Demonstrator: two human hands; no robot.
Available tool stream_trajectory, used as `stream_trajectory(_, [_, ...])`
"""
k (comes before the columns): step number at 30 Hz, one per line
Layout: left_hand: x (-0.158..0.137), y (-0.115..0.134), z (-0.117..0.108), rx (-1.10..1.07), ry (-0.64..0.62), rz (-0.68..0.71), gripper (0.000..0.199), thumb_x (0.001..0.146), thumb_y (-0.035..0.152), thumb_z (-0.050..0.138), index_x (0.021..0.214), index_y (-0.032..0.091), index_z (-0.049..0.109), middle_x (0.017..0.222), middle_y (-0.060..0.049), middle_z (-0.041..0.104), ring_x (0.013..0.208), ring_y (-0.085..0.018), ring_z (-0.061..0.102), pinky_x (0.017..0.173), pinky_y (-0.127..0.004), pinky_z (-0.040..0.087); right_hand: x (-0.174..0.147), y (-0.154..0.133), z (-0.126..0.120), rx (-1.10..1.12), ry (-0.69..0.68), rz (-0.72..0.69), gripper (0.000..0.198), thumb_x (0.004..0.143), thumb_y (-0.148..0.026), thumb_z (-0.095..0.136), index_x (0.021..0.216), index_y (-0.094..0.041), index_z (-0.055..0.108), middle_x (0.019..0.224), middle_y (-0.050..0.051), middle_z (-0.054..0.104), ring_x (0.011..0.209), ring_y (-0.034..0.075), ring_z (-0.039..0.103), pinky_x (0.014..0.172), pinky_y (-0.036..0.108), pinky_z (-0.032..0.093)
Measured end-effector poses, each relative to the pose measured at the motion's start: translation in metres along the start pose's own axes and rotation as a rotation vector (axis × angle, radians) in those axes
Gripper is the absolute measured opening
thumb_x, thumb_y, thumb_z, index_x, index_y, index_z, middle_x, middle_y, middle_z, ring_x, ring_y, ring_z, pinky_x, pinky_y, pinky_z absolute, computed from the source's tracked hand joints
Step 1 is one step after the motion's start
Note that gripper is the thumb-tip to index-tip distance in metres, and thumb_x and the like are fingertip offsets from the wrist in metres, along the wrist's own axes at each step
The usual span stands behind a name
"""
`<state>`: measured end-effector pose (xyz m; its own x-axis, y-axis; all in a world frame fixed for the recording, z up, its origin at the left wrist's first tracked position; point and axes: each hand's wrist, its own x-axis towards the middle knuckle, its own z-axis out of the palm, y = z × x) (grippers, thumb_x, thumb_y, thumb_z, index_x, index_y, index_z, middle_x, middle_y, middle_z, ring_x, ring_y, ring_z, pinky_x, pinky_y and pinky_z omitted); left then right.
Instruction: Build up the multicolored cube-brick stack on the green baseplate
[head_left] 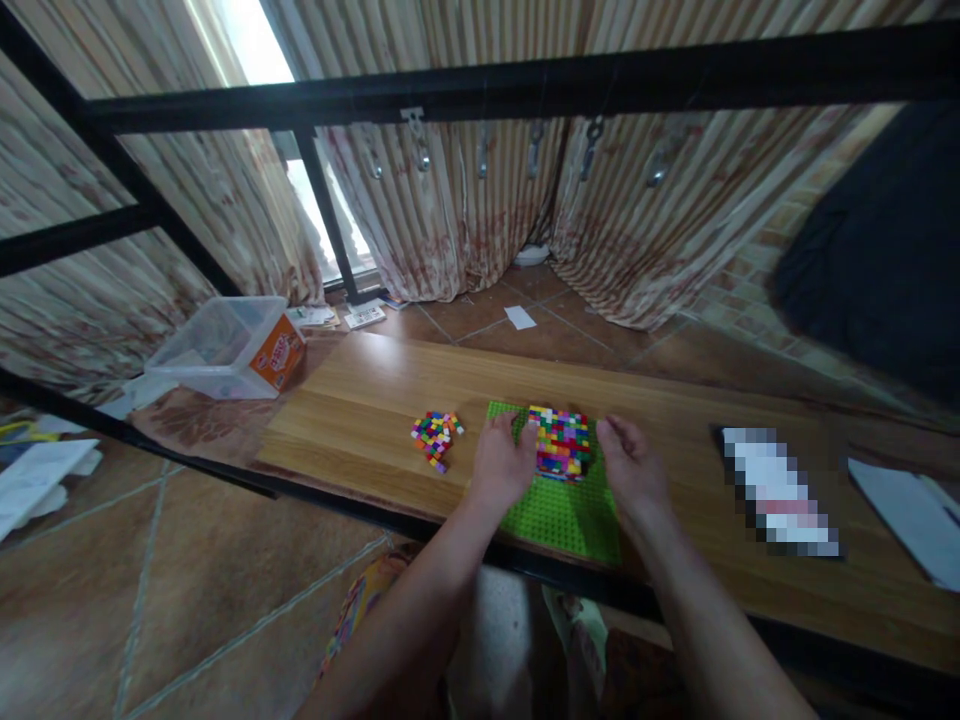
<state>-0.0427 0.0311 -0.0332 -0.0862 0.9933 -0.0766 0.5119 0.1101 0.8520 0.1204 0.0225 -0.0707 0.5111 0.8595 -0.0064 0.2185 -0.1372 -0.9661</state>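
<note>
A block of many small coloured bricks (559, 440) is built up on a green studded baseplate (566, 515) on the wooden table. My left hand (504, 462) is at the left side of this block, over the plate. Its thumb lies close against the bricks and its fingers are slightly apart; whether it touches them I cannot tell. Over the plate's right edge is my right hand (636, 470), fingers curled and thumb against the index finger. Anything in that pinch is too small to make out. Left of the plate lies a loose pile of small coloured bricks (433, 435).
A clear plastic box (217, 345) with an orange label stands beyond the table's left end. On the right lie a blurred-out flat object (780, 495) and a sheet of paper (907, 515). A black metal bar (480, 95) with hooks crosses above the far side.
</note>
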Motion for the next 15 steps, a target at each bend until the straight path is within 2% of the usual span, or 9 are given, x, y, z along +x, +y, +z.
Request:
stream_trajectory(3, [0.010, -0.010, 0.016, -0.220, -0.002, 0.018, 0.040, 0.092, 0.031, 0.049, 0.125, 0.012, 0.061, 0.126, -0.015, 0.067, 0.117, -0.024, 0.062, 0.102, -0.038, 0.047, 0.005, 0.004, 0.008, -0.015, -0.052, -0.061, 0.070, 0.079, -0.064, 0.056, 0.127, -0.014, 0.060, 0.128, 0.018, 0.065, 0.116, 0.029, 0.062, 0.101, 0.045, 0.046])
stream_trajectory(6, [0.012, -0.015, 0.028, -0.308, -0.013, 0.042, 0.045, 0.090, 0.028, 0.051, 0.131, 0.011, 0.057, 0.133, -0.015, 0.063, 0.125, -0.025, 0.057, 0.108, -0.040, 0.043, 0.002, 0.007, 0.014, -0.085, -0.123, -0.118, 0.074, 0.082, -0.066, 0.053, 0.135, -0.015, 0.055, 0.137, 0.019, 0.059, 0.126, 0.030, 0.056, 0.108, 0.049, 0.040])
stream_trajectory(11, [0.007, -0.015, 0.034, -0.354, -0.035, 0.074, 0.055, 0.085, 0.021, 0.055, 0.139, 0.011, 0.050, 0.138, -0.016, 0.059, 0.128, -0.026, 0.055, 0.110, -0.041, 0.042, -0.006, 0.007, 0.021, -0.166, -0.116, -0.203, 0.070, 0.084, -0.065, 0.048, 0.132, -0.015, 0.058, 0.127, 0.018, 0.065, 0.118, 0.033, 0.060, 0.104, 0.053, 0.042])
stream_trajectory(15, [0.006, -0.013, 0.034, -0.378, -0.027, 0.059, 0.056, 0.082, 0.019, 0.058, 0.137, 0.011, 0.051, 0.133, -0.017, 0.061, 0.121, -0.026, 0.059, 0.107, -0.041, 0.044, -0.008, 0.007, 0.026, -0.171, -0.071, -0.248, 0.062, 0.087, -0.057, 0.046, 0.131, -0.016, 0.058, 0.123, 0.017, 0.067, 0.111, 0.030, 0.062, 0.101, 0.050, 0.044])
